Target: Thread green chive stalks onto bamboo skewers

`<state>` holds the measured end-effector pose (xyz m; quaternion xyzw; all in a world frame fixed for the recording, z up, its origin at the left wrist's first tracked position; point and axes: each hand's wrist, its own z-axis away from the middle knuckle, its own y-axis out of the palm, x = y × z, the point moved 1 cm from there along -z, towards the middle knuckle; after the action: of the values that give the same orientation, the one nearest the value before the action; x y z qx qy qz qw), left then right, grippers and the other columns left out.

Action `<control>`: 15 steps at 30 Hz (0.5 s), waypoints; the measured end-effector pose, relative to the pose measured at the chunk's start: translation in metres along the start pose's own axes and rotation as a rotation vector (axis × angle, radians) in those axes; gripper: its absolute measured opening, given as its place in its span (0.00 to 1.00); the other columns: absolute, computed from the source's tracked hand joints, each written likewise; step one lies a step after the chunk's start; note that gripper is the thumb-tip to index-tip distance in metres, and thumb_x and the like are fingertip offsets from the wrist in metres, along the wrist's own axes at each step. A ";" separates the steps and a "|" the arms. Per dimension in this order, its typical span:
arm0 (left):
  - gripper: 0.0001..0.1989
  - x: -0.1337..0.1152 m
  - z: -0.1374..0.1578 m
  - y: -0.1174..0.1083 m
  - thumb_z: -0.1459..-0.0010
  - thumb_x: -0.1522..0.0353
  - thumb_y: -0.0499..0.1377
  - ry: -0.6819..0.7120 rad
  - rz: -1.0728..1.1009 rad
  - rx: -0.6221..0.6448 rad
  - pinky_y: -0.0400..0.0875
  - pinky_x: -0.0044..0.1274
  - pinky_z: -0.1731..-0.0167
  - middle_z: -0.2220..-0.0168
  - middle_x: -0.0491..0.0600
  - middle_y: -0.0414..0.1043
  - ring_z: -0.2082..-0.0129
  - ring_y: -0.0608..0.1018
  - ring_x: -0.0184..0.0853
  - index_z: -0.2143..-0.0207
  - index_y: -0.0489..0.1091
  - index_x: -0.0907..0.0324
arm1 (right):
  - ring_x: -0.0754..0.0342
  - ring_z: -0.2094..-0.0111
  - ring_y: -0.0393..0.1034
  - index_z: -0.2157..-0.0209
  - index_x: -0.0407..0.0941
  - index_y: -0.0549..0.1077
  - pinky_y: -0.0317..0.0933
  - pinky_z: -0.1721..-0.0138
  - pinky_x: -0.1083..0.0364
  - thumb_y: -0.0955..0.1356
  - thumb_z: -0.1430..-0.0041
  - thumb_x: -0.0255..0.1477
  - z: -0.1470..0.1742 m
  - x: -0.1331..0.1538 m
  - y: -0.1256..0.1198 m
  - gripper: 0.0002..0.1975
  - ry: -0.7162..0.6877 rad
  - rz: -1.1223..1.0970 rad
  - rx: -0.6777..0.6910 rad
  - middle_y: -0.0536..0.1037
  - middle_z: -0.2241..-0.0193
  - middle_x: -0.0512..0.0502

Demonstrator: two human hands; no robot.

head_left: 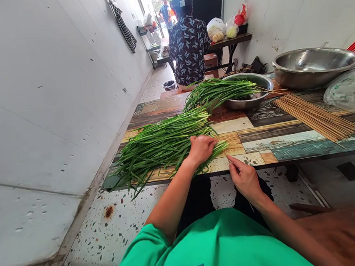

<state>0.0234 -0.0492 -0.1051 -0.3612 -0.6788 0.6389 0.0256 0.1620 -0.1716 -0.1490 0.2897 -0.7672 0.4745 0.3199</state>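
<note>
A large pile of green chives (156, 145) lies on the patchwork-patterned table, pale stem ends to the right. My left hand (202, 147) rests at the near right side of this pile, fingers closed on some chives near their stem ends. Just right of those stems, at the table's front edge, my right hand (244, 176) pinches a thin skewer between thumb and fingers. Most of the skewer is hidden by the hand; a bit of it shows below the palm. A row of bamboo skewers (317, 116) lies farther right on the table.
More chives (220, 91) lie across a steel bowl (266, 83) at the back. A larger steel basin (316, 67) and a clear plastic bag (350, 89) are at right. Ahead, a person in a patterned shirt (189, 49) sits facing away. A white wall (41, 79) runs along the left.
</note>
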 end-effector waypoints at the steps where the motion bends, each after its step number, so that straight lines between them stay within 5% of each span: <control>1: 0.13 0.000 0.000 -0.003 0.37 0.65 0.53 -0.030 -0.025 -0.056 0.56 0.31 0.53 0.61 0.50 0.79 0.57 0.75 0.38 0.63 0.78 0.55 | 0.49 0.65 0.79 0.52 0.41 0.77 0.71 0.63 0.55 0.61 0.39 0.30 0.000 0.000 0.000 0.19 0.004 0.001 0.003 0.82 0.63 0.40; 5: 0.12 0.005 -0.007 -0.016 0.39 0.62 0.57 -0.186 -0.186 -0.246 0.57 0.33 0.54 0.59 0.53 0.76 0.54 0.72 0.41 0.59 0.76 0.56 | 0.49 0.66 0.78 0.52 0.41 0.77 0.71 0.65 0.55 0.61 0.39 0.30 0.002 0.000 -0.001 0.19 -0.002 -0.017 -0.002 0.82 0.64 0.40; 10: 0.11 0.007 -0.017 -0.018 0.41 0.63 0.58 -0.233 -0.326 -0.131 0.57 0.34 0.54 0.58 0.55 0.75 0.53 0.70 0.44 0.62 0.77 0.57 | 0.49 0.63 0.78 0.51 0.41 0.76 0.71 0.64 0.55 0.61 0.39 0.30 0.006 0.002 -0.002 0.19 -0.001 -0.059 0.004 0.82 0.63 0.41; 15: 0.12 -0.001 -0.013 -0.014 0.38 0.65 0.54 -0.174 -0.127 -0.134 0.58 0.32 0.51 0.59 0.50 0.78 0.54 0.73 0.39 0.60 0.78 0.54 | 0.49 0.63 0.78 0.50 0.40 0.76 0.71 0.62 0.55 0.62 0.38 0.29 0.008 0.000 -0.002 0.19 -0.011 -0.089 -0.005 0.81 0.59 0.39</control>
<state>0.0242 -0.0383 -0.0898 -0.2619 -0.7411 0.6180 -0.0173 0.1620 -0.1801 -0.1503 0.3254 -0.7564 0.4563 0.3372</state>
